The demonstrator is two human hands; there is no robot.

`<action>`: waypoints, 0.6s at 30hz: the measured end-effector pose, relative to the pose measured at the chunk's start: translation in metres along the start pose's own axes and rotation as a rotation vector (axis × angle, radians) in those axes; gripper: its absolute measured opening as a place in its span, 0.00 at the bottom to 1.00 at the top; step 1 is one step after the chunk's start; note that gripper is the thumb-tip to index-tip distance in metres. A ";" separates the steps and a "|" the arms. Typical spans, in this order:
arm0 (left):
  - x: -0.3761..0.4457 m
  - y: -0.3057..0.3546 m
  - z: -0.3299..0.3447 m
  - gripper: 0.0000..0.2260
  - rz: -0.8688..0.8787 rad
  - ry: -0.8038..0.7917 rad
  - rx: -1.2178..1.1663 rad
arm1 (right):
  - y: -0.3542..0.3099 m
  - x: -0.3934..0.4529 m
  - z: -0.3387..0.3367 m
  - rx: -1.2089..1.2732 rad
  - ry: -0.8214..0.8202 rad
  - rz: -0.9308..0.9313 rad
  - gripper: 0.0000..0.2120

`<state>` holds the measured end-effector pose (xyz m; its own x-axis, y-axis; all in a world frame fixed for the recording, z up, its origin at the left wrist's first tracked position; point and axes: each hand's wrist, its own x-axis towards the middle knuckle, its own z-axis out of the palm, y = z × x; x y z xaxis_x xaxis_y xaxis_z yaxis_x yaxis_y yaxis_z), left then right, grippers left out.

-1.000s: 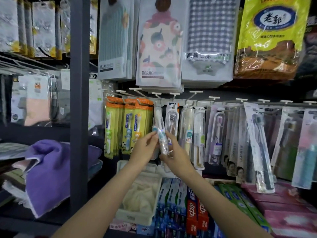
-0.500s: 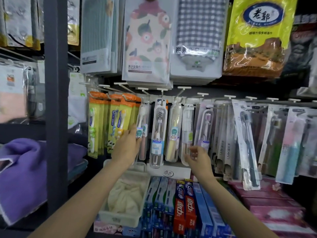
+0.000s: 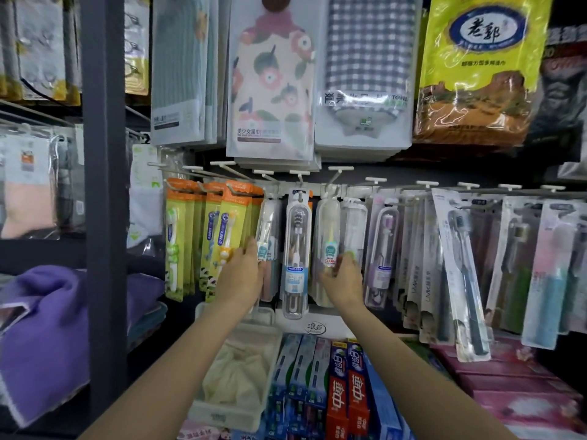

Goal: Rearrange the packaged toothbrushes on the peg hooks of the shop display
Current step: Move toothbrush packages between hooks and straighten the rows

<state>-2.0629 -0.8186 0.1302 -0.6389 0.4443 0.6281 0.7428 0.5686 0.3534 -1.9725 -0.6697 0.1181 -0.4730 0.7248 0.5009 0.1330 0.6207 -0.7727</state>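
Packaged toothbrushes hang in a row from white-tipped peg hooks. My left hand pinches the left edge of a clear toothbrush pack that hangs just right of the orange-and-green children's packs. My right hand grips the lower part of a pale yellow toothbrush pack, fingers curled round its label. Between my hands a clear pack with a blue label hangs untouched. More packs fill the hooks to the right, and one dark-brush pack hangs tilted.
A dark steel upright stands left of the display, with a purple towel beside it. Below the hooks sit a white basket and toothpaste boxes. Packaged towels and a yellow bag hang above.
A second ago both hands held one pack before the hooks. That pack now hangs there with my left hand still on it, and my right hand has taken hold of the pale yellow pack.
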 end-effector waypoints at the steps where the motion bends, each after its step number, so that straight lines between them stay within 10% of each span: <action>1: 0.000 -0.001 0.000 0.24 0.004 -0.003 -0.007 | 0.001 0.000 -0.002 0.007 0.011 0.005 0.13; 13: -0.009 0.013 -0.003 0.25 -0.047 -0.027 -0.096 | -0.013 -0.034 -0.096 0.200 -0.023 -0.299 0.07; 18: -0.020 0.013 -0.010 0.26 -0.021 -0.078 -0.129 | -0.016 -0.045 -0.101 -0.138 -0.242 -0.415 0.18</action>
<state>-2.0384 -0.8271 0.1286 -0.6645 0.4888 0.5652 0.7454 0.4867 0.4555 -1.8652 -0.6818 0.1472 -0.6968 0.3280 0.6379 -0.0034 0.8878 -0.4602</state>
